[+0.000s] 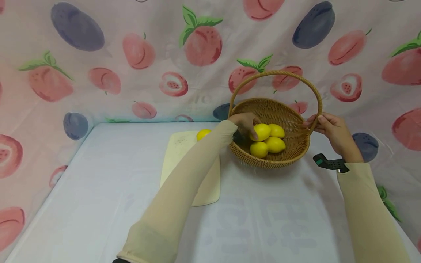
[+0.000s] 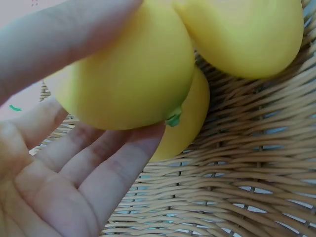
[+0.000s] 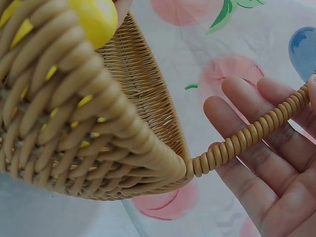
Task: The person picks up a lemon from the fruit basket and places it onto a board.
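A wicker basket [image 1: 297, 142] with a tall arched handle [image 1: 279, 72] stands tilted, its opening towards me. Inside it, my left hand [image 1: 245, 119] grips a yellow lemon [image 1: 262, 132]. The left wrist view has the thumb over this lemon [image 2: 128, 74] and the fingers beneath it. Other lemons [image 1: 275, 145] lie in the basket next to the held one. At the basket's right side my right hand [image 1: 337, 133] holds the base of the handle between thumb and fingers; in the right wrist view the fingers lie behind the handle [image 3: 247, 140].
A pale cutting board [image 1: 208, 186] lies left of the basket, partly covered by my left forearm. Another lemon [image 1: 203, 134] shows at its far end. The white tabletop [image 1: 108, 197] meets a fruit-patterned cloth [image 1: 131, 91] at the back.
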Motion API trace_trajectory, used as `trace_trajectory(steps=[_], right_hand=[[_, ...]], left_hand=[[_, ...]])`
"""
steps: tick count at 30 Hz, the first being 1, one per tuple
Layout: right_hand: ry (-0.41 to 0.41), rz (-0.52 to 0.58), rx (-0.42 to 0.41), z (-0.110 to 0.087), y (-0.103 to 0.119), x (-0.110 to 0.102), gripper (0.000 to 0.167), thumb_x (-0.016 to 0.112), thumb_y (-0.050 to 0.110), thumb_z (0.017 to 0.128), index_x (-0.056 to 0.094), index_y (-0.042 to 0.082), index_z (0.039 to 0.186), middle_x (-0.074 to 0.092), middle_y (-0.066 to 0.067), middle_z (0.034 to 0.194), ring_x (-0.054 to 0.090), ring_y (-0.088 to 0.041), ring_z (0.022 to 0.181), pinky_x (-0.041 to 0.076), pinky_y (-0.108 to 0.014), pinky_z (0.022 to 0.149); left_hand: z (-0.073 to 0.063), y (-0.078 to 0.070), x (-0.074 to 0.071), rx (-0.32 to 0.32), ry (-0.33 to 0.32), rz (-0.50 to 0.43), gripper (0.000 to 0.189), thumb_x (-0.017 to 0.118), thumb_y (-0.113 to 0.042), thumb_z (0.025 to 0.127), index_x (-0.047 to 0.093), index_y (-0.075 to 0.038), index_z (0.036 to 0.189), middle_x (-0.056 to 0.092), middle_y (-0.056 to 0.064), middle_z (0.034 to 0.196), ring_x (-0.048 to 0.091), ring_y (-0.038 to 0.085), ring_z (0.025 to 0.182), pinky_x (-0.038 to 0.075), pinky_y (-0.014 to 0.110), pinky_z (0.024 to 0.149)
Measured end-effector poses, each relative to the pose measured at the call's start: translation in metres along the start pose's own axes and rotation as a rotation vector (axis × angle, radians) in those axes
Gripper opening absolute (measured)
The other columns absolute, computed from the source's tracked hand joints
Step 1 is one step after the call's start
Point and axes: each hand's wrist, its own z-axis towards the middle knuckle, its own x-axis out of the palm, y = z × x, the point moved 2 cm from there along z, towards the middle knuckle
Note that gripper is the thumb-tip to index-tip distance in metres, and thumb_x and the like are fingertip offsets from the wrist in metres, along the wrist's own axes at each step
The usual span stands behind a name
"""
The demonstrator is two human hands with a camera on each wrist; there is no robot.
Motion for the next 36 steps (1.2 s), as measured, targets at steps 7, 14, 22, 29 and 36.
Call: trace_trajectory(steps=[7, 14, 22, 29, 36], right_hand=[[0.010, -0.009, 0.001, 0.000, 0.000, 0.000, 0.030, 0.041, 0.016, 0.100, 0.061, -0.007, 0.104, 0.071, 0.004, 0.094, 0.068, -0.005, 0.090, 0.050, -0.011, 0.081], [0.001, -0.022, 0.007, -0.001, 0.002, 0.001, 0.031, 0.042, 0.017, 0.100, 0.060, -0.007, 0.105, 0.071, 0.004, 0.094, 0.068, -0.004, 0.091, 0.050, -0.010, 0.081], [-0.004, -0.022, 0.012, -0.001, 0.003, 0.002, 0.031, 0.042, 0.018, 0.100, 0.060, -0.006, 0.104, 0.071, 0.005, 0.094, 0.068, -0.003, 0.091, 0.050, -0.010, 0.080], [-0.012, -0.039, 0.024, -0.001, 0.003, 0.001, 0.030, 0.043, 0.018, 0.100, 0.062, -0.005, 0.103, 0.071, 0.005, 0.092, 0.067, -0.003, 0.089, 0.050, -0.010, 0.079], [-0.011, -0.038, 0.028, 0.001, 0.001, 0.000, 0.029, 0.043, 0.018, 0.100, 0.062, -0.004, 0.102, 0.071, 0.005, 0.092, 0.067, -0.003, 0.089, 0.050, -0.010, 0.080]], left_hand=[[-0.002, -0.001, -0.001, 0.027, -0.066, -0.069, 0.069, 0.076, -0.023, 0.079, 0.045, -0.011, 0.139, 0.049, 0.008, 0.137, 0.049, 0.020, 0.121, 0.044, 0.029, 0.101], [-0.006, -0.003, -0.006, 0.036, -0.133, -0.109, 0.071, 0.078, -0.022, 0.077, 0.045, -0.012, 0.139, 0.049, 0.007, 0.138, 0.050, 0.018, 0.120, 0.046, 0.026, 0.097], [-0.015, -0.010, -0.010, 0.058, -0.195, -0.217, 0.070, 0.077, -0.023, 0.078, 0.044, -0.012, 0.139, 0.047, 0.005, 0.140, 0.051, 0.017, 0.119, 0.047, 0.025, 0.095], [-0.026, -0.015, -0.017, 0.073, -0.241, -0.255, 0.074, 0.076, -0.027, 0.078, 0.041, -0.012, 0.141, 0.041, 0.002, 0.146, 0.044, 0.015, 0.129, 0.040, 0.027, 0.105], [-0.038, -0.018, -0.024, 0.080, -0.234, -0.313, 0.077, 0.075, -0.028, 0.079, 0.035, -0.013, 0.144, 0.034, 0.002, 0.150, 0.036, 0.016, 0.135, 0.036, 0.029, 0.109]])
